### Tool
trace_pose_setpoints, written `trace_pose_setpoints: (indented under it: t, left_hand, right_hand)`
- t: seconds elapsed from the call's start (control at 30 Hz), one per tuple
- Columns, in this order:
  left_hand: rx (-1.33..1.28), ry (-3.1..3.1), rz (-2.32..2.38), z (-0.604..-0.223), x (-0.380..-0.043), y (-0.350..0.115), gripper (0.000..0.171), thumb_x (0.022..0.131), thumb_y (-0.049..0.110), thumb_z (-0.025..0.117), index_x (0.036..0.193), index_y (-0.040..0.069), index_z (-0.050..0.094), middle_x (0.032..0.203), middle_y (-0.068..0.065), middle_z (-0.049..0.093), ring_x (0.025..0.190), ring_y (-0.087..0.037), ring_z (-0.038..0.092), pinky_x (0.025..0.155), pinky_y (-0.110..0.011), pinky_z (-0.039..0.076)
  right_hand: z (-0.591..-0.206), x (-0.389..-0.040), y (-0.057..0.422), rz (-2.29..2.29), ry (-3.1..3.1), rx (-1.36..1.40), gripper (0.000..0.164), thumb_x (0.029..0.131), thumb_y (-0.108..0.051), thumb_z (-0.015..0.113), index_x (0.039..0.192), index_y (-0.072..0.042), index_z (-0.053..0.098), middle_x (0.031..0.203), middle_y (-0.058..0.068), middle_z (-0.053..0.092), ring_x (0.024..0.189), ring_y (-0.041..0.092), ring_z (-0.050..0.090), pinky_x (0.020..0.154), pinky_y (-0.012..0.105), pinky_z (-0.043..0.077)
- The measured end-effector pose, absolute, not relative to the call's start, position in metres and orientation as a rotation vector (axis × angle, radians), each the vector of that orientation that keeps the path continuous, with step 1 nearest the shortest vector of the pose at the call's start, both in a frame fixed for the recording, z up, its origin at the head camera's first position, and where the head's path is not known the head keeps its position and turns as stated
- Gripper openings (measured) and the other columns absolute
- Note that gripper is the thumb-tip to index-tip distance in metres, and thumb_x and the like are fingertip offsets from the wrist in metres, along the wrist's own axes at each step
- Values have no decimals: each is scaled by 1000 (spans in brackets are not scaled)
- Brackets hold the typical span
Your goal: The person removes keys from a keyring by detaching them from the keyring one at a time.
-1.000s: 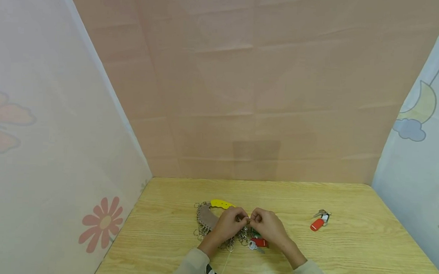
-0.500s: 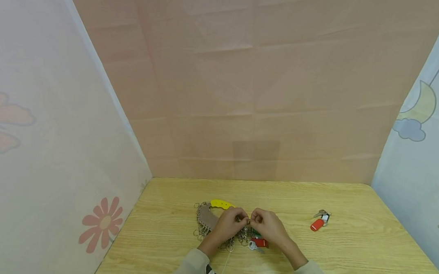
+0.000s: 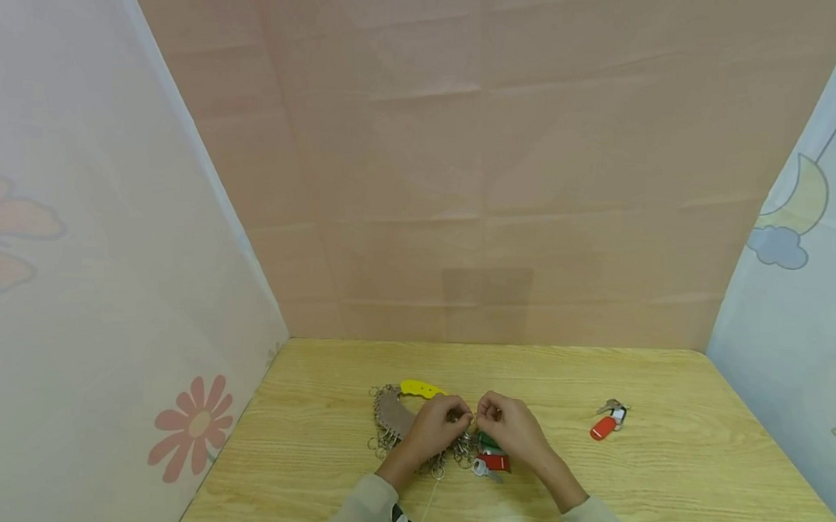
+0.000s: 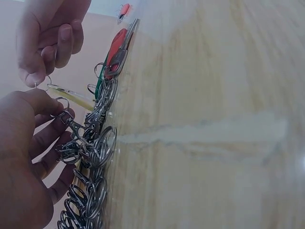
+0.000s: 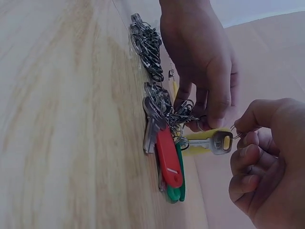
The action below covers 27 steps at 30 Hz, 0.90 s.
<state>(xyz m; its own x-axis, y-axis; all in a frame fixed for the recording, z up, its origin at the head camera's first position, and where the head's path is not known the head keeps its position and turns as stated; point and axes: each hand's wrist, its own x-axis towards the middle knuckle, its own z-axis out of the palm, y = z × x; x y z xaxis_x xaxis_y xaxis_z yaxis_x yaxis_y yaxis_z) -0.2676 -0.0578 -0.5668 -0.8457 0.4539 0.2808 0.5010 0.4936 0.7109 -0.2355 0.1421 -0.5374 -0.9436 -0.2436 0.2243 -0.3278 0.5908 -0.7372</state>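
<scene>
Both hands meet above a bunch of key rings and clasps (image 4: pixel 97 148). With thumb and forefinger my left hand (image 3: pixel 439 425) pinches a key ring (image 4: pixel 62 102) attached to a small metal clasp. My right hand (image 3: pixel 516 430) pinches a thin wire ring (image 5: pixel 235 133) on a key (image 5: pixel 221 142), its other fingers curled in. That key hangs between the two sets of fingertips. Below them lie a red key tag (image 5: pixel 167 155), a green key tag (image 5: pixel 177 191) and a silver key (image 3: pixel 480 468). Left of the hands lies a grey-brown crescent-shaped holder (image 3: pixel 393 417) with rings along its edge.
A yellow handle-like piece (image 3: pixel 421 389) shows behind the left hand. Off to the right, another set of keys (image 3: pixel 613 407) with a red tag (image 3: pixel 603 429) lies on the wooden table (image 3: pixel 296 489). Fabric walls (image 3: pixel 394 174) stand at the back and sides.
My right hand has shifted slightly up and away from the table's front, and more of the green tag shows beneath it. The left hand stays nearly still.
</scene>
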Motion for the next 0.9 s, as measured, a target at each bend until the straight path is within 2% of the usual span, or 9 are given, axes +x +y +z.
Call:
trace_pose_setpoints:
  t: [0.2,0.57,0.67,0.9]
  left_hand:
    - [-825,-2675,-1303,-565,-265,-59,10,104,18,69,98,18,77,94,7,74,83,1,54,78,-21,48]
    - [-852,-2662,-1316,-568,-269,-59,11,105,19,68,100,19,77,97,7,75,87,-1,55,83,-24,48]
    - [-874,-2635,-1326,-568,-269,-60,10,105,18,68,101,18,77,99,5,76,89,-1,57,83,-24,50]
    - [-879,-2592,-1351,-568,-269,-62,10,105,17,69,102,16,79,98,2,67,85,-5,54,80,-22,49]
  right_hand:
    - [-535,-235,143,1288,-2732,454,9,95,-8,69,92,-17,69,75,-9,59,62,3,48,60,22,42]
    - [-534,-235,147,1332,-2721,465,5,100,-10,67,98,-12,70,79,-7,63,61,4,50,59,23,44]
    - [-533,-236,148,1331,-2726,446,6,101,-11,67,98,-15,70,80,-7,64,61,4,50,58,23,44]
    - [-531,-237,149,1346,-2737,412,6,101,-10,66,98,-11,71,78,-5,62,59,4,48,56,22,42]
